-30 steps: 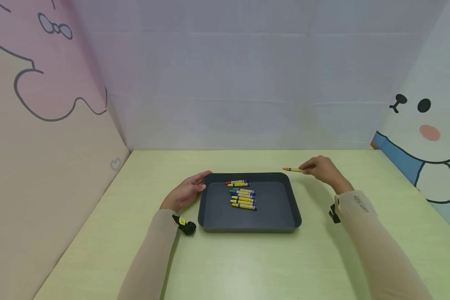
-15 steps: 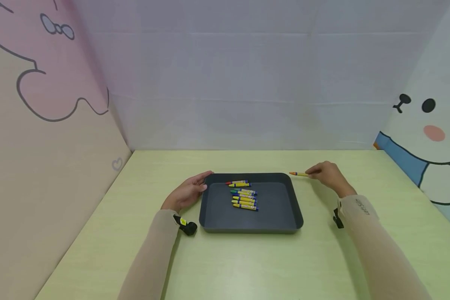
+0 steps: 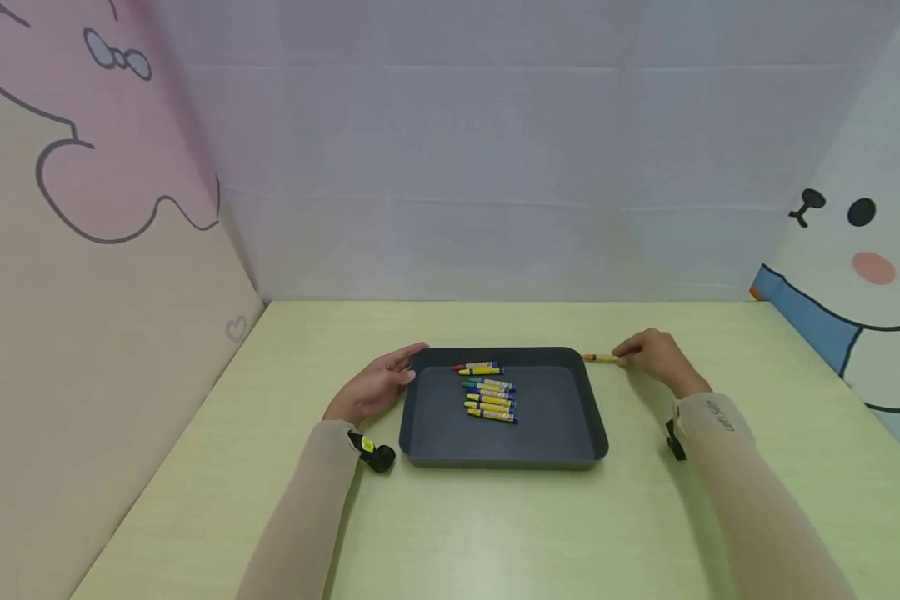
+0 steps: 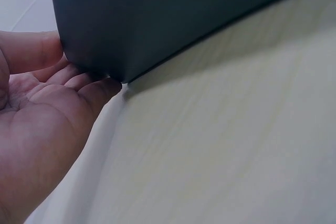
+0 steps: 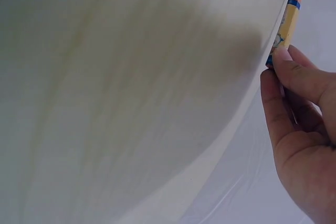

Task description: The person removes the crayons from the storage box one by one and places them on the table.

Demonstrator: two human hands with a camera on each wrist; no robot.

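Observation:
My left hand (image 3: 373,387) holds the dark grey tray (image 3: 551,412) at its far left corner. In the left wrist view the thumb (image 4: 39,50) lies at the rim and the other fingers reach round the corner. Several crayons lie in a column inside the tray: a red crayon (image 3: 474,366) at the back, then a green crayon (image 3: 487,384), a blue one and yellow ones. Just off the far right corner, my right hand (image 3: 654,360) pinches an orange crayon (image 5: 285,24) by its rear end. Its orange tip points left, toward the tray.
The pale yellow-green table (image 3: 465,533) extends around the tray. A whitish cloth wall (image 3: 450,208) rises along the back edge, with cartoon-printed side walls left and right. A black wrist camera (image 3: 378,457) sits on the left sleeve, close to the tray's left side.
My right hand has moved slightly right and down with the orange crayon, from above the corner to beside it. The left hand stays at the tray, and the crayons in the tray lie unchanged.

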